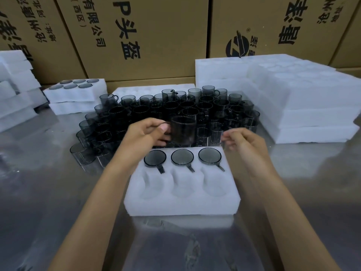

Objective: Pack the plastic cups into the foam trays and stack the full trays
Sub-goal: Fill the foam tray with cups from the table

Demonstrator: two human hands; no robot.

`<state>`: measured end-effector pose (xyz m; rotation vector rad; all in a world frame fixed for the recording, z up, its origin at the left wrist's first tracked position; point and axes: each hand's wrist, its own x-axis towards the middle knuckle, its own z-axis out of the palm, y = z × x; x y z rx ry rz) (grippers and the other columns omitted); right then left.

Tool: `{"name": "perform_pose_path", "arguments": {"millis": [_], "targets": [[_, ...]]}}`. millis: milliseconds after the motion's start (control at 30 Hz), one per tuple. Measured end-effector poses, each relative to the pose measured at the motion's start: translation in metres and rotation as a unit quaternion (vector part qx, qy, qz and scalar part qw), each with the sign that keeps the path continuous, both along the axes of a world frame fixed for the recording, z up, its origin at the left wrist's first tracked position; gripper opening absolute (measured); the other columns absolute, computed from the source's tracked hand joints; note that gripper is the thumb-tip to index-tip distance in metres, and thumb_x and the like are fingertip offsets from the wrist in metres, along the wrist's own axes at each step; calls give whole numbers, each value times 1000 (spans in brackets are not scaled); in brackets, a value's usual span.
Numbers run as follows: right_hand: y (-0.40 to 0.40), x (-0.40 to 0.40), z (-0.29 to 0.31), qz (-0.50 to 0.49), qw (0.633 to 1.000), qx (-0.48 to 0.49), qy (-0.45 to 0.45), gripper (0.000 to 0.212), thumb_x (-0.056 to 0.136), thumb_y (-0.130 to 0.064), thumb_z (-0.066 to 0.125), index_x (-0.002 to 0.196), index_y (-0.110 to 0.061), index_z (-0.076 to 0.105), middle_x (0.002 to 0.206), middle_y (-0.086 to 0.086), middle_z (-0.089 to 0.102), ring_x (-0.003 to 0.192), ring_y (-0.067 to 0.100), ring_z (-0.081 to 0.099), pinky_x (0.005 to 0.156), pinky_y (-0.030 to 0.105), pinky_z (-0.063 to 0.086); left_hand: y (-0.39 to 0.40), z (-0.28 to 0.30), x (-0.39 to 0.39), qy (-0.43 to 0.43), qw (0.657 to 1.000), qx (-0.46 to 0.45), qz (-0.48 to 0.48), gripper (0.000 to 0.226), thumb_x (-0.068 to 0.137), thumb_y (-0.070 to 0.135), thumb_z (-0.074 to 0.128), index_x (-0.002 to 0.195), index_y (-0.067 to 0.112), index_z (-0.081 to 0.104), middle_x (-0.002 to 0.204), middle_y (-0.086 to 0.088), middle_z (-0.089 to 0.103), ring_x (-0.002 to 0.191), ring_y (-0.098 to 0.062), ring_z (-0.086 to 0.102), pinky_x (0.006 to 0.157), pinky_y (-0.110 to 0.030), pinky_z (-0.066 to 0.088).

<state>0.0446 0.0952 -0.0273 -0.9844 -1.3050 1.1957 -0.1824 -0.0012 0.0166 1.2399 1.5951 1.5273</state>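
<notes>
Packing step in hand: the tray (181, 200) lies on the counter (58, 192) just below both hands, its far row of three pockets filled with cups, handles seated in the slots; the near row of three pockets is empty. The left hand (148, 133) grips a dark cup (183, 132) by the handle side, held upright in the air just beyond the tray's far edge. The right hand (242, 139) hovers beside that cup with fingers loosely curled; motion blur prevents telling whether it pinches anything. The loose cups (175, 108) stand massed on the counter beyond the hands. Judgement: tray about half full. The next move calls for bringing the held cup toward the body, over a near pocket, handle aligned with the slot, then pressing it down squarely
</notes>
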Motion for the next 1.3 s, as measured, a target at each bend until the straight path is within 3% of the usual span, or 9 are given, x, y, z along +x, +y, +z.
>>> {"name": "perform_pose_path", "arguments": {"millis": [133,233,333,533,667,767,967,1100,1300], "targets": [[-16,-5,11,89,995,22,24,19,95,-25,63,85,-18,77,85,4,76,76,13,67,65,23,55,-15,-5,34,-17,995,-24,-94,15,98,7,58,109,1,67,102,-19,73,85,-31,75,60,-31,62],[-24,-7,12,144,989,4,-19,37,91,-50,63,87,-16,78,85,7,76,74,19,69,63,27,56,-18,-9,42,-54,992,-2,-117,18,97,6,58,111,-2,65,107,-24,70,87,-35,74,64,-32,62],[-25,-8,14,160,986,-10,-47,45,90,-60,59,90,-19,79,87,7,77,71,20,69,63,25,55,-18,-12,41,-81,988,22,-130,20,97,9,58,115,3,65,117,-22,66,95,-32,74,74,-31,61],[-26,0,18,194,980,18,-35,44,84,-64,65,101,-25,77,96,6,77,84,23,71,67,28,53,-17,-18,39,-81,982,51,-164,20,98,9,56,117,8,65,121,-12,67,106,-29,71,82,-32,59],[-25,9,21,243,969,20,-43,36,78,-49,79,105,-26,75,103,6,76,91,27,72,72,26,56,-16,-23,37,-61,982,51,-170,24,99,0,53,119,8,64,122,-9,68,113,-27,67,89,-33,57],[-24,12,21,265,962,18,-61,34,77,-38,80,108,-25,73,102,7,76,95,27,71,77,32,59,-17,-23,38,-52,982,49,-175,28,98,-2,53,121,10,63,124,-6,68,116,-26,65,93,-35,56],[-23,18,25,260,960,30,-101,39,71,-50,74,84,-13,73,81,3,71,70,15,66,63,28,53,-20,-20,47,-39,988,31,-147,23,97,5,58,118,7,66,114,-16,69,94,-41,69,78,-35,61],[-23,20,24,237,950,61,-193,32,69,-56,70,63,-24,68,57,-9,60,51,1,53,52,13,38,-21,-20,54,-24,986,0,-162,21,98,3,56,117,4,65,104,-27,70,84,-32,67,72,-28,59],[-21,27,25,257,935,74,-234,38,76,-55,69,59,-22,62,50,-14,48,48,0,43,50,7,33,-22,-19,56,-29,983,-42,-174,20,97,6,59,112,13,70,101,-11,77,91,-26,72,83,-24,56]]}}
